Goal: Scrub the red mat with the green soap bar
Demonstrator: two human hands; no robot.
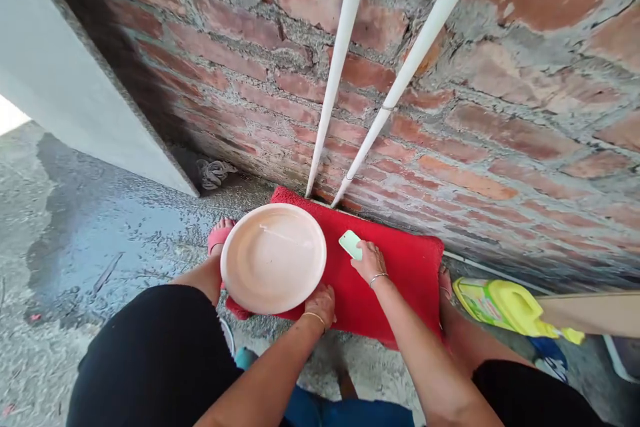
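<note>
Cream basin [273, 283] sits on the left end of a red cloth [413, 270], low centre of frame, its rim over the cloth's edge. Placing the basin at one end, I judge, leaves the middle and right of the cloth within easy reach of the right hand [369, 261]. Right fingers are closed around the near end of a pale green brush [350, 243] (my reading of its shape; bristles not visible), its far end pointing to the upper left. Gripping one end probably gives control while leaving the rest of the underside free to meet the cloth; contact between the two cannot be confirmed. Left hand [321, 303] lies low at the basin's lower right rim, over the cloth; fingers partly hidden, so cannot tell how far they are open or whether they hold rim or cloth. That position would suit steadying either. Cloth lies between the feet, pink sandal [219, 238] at its left end, far edge near the brick wall [475, 127] where two white pipes [417, 53] come down; the wall likely limits any slip away from the person. Yellow bottle [500, 307], right of frame, lies beyond the cloth's right end, outside the hands' working space. Basin contents: cannot tell.
</note>
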